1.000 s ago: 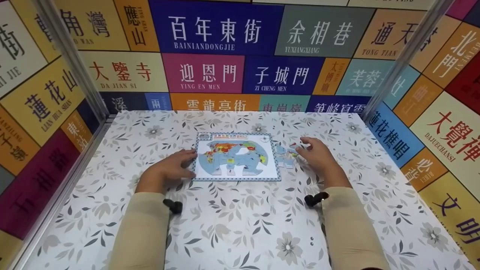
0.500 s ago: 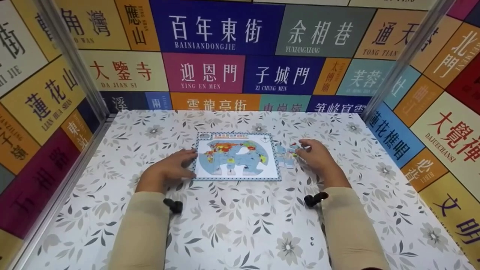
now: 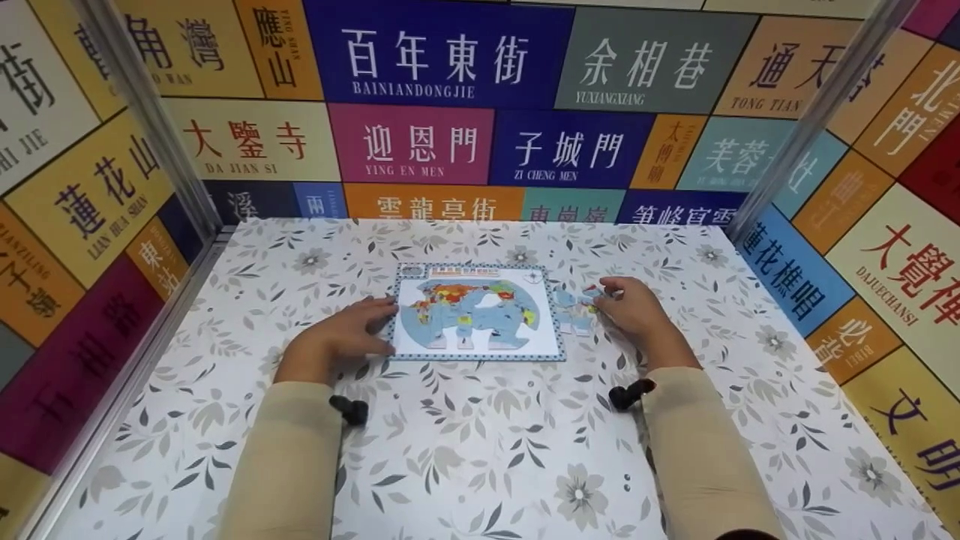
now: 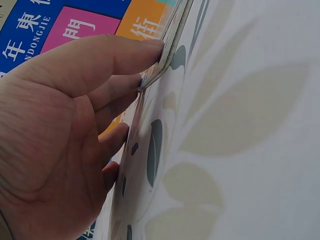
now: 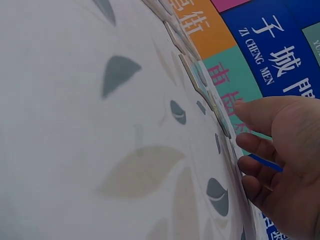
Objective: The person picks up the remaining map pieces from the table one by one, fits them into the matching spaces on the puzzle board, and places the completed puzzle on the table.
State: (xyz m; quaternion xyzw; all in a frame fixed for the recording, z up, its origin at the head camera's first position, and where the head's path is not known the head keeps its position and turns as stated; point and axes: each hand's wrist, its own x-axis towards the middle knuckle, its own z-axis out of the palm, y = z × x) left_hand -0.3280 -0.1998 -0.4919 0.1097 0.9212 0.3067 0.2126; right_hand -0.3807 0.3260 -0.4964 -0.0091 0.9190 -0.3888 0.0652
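Note:
A world map jigsaw puzzle (image 3: 480, 356) lies flat near the table's middle, with a dotted blue border and white gaps within its oval map. My left hand (image 3: 341, 336) is at its left edge; in the left wrist view my thumb rests on the corner of the puzzle board (image 4: 172, 52). The other fingers extend beside it. Several loose puzzle pieces (image 3: 576, 322) lie right of the board. My right hand (image 3: 639, 316) is beside them, thumb and index finger apart at the outer pieces. In the right wrist view, its loosely bent fingers show nothing between them, near the pieces (image 5: 192, 75).
A white tablecloth with grey flowers (image 3: 480, 450) covers the table. Printed sign panels (image 3: 420, 146) wall it in at the back and both sides. Metal posts (image 3: 169, 127) stand at the corners. Small black devices (image 3: 351, 409) sit at both wrists.
The right hand's fingers have shifted slightly by the loose pieces. My left hand stays at the board's edge, and the head view has moved a little.

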